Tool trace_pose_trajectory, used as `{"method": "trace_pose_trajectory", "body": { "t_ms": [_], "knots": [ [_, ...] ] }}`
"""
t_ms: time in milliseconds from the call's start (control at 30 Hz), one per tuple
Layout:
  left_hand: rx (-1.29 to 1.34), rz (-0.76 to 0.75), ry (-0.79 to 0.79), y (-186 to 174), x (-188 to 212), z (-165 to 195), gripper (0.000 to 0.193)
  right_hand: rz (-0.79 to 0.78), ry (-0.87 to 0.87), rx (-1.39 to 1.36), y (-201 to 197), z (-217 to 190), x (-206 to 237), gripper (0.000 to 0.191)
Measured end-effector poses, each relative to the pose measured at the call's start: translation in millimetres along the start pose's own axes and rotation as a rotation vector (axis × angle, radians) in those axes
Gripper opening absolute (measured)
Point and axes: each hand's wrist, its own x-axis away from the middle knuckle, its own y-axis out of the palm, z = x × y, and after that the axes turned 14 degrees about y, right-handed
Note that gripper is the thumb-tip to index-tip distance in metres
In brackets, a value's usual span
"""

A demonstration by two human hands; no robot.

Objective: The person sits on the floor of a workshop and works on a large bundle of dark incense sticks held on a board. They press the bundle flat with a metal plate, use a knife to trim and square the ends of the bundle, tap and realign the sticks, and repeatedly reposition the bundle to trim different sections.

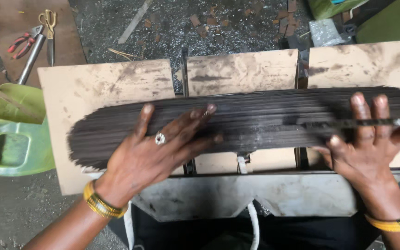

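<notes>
A wide layer of thin dark sticks (255, 122) lies spread across three pale wooden boards (107, 83). My left hand (163, 143), with a ring on one finger, rests flat on the left half of the sticks, fingers apart. My right hand (371, 139) presses on the right end. Its fingers lie over a thin dark metal strip (348, 123) that runs along the top of the sticks. Yellow bangles circle both wrists.
A green plastic container (12, 139) stands at the left with a flat wooden stick across it. Red-handled pliers (21, 42), scissors (48, 28) and a metal rod lie on a brown board at the far left. Small brick pieces litter the dark ground beyond the boards.
</notes>
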Motion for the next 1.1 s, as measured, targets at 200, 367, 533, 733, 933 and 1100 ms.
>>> {"method": "trace_pose_trajectory", "body": {
  "t_ms": [200,367,533,733,933,1100],
  "knots": [
    [0.184,0.161,-0.191,-15.5,4.0,15.8,0.076,-0.120,0.010,-0.147,-45.1,-17.5,-14.4,0.084],
    [0.512,0.312,-0.368,-65.9,-11.5,105.4,0.089,-0.165,0.055,-0.404,-103.3,-75.2,15.2,0.072],
    [0.808,0.205,-0.472,-86.3,-27.3,149.9,0.112,-0.421,0.110,-0.614,-124.0,-113.6,33.3,0.092],
    [0.870,0.238,-0.533,-92.3,-37.4,147.9,0.104,-0.492,0.239,-0.585,-125.8,-117.0,28.8,0.093],
    [0.889,0.268,-0.537,-94.0,-37.6,150.0,0.102,-0.507,0.249,-0.582,-123.0,-117.7,29.3,0.093],
    [0.970,0.243,-0.538,-89.2,-33.7,146.7,0.104,-0.527,0.244,-0.588,-122.1,-115.1,26.3,0.093]
  ]
}}
